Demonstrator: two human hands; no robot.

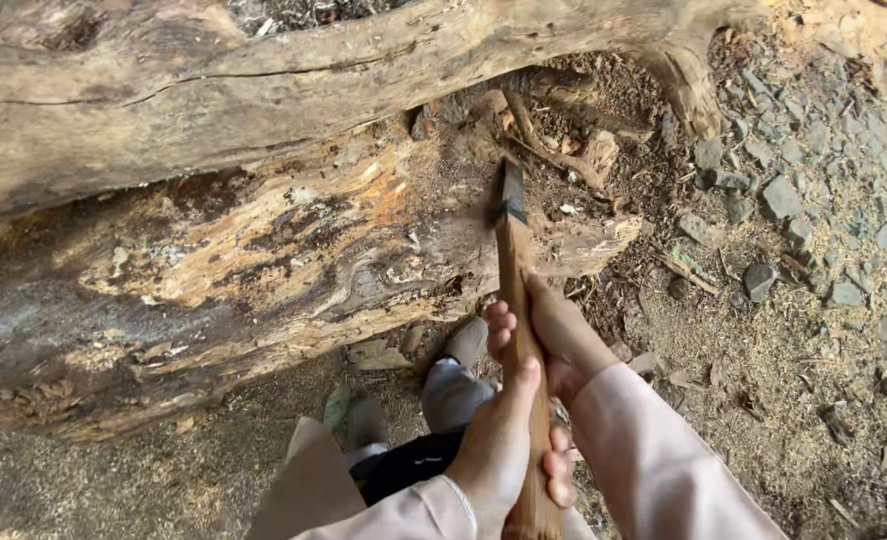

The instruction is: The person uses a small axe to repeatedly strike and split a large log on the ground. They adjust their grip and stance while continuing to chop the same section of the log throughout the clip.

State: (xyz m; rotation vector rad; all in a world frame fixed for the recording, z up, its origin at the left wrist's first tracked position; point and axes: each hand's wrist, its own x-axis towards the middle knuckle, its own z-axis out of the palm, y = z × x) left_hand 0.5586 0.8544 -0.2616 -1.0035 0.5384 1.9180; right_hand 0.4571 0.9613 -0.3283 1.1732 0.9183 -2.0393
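Both hands are wrapped around one wooden axe handle (519,330). Left hand (498,440) grips the lower part of the shaft, thumb laid along the wood and fingertips curling round on the far side. Right hand (548,335) is closed on the shaft just above it, fingers folded over the wood, so the two hands sit close together. Both arms wear pale pink sleeves (653,470).

From the hands the handle runs up to the axe head (510,195), a narrow dark blade seen edge-on. It lies against the big fallen log (213,230), at the right end of the raw, splintered orange-brown patch where the bark is gone. Weathered grey wood runs along the log above that patch, and a root arches off its upper right end.

Below the log, beside the handle, a grey shoe (453,385) stands on sawdust-strewn ground (763,400). Right of the log lie grey stones (813,170) and scattered wood chips.
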